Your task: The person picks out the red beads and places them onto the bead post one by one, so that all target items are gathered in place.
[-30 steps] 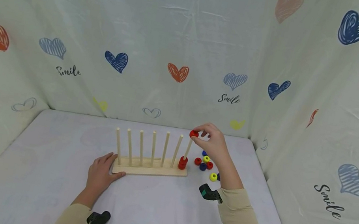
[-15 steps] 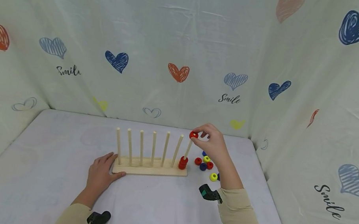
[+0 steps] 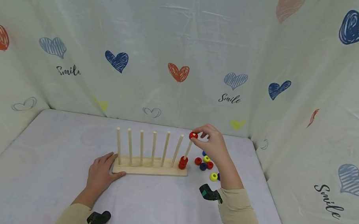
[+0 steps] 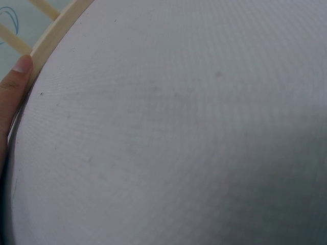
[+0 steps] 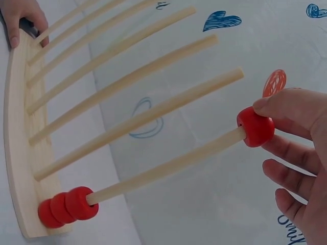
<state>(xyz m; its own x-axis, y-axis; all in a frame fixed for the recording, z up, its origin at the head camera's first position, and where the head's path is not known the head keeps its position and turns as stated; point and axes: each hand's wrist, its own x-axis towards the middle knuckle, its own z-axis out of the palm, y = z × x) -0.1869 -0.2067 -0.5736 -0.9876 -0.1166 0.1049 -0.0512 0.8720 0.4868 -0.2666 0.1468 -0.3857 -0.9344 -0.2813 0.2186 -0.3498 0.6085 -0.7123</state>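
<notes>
A wooden peg rack (image 3: 155,169) with a row of upright pegs stands on the table. My left hand (image 3: 100,176) holds its left end, thumb on the front side and fingers around behind. In the left wrist view, the thumb (image 4: 14,84) touches the base's edge. At the rack's right end my right hand (image 3: 211,143) pinches a red bead (image 5: 255,126) between thumb and finger. That bead sits around the top of the rightmost peg (image 5: 168,166). Three red beads (image 5: 68,206) are stacked at the foot of the same peg. The other pegs carry no beads.
Loose beads lie right of the rack, among them a red bead (image 3: 197,161), a yellow bead (image 3: 213,177) and a dark blue bead (image 3: 203,166). Some are partly hidden by the right arm. A heart-printed cloth (image 3: 191,42) hangs behind the white table (image 3: 146,218).
The red bead in my right hand has tilted and come down slightly at the peg's tip, its hole now showing. My left hand and the rack have stayed in place.
</notes>
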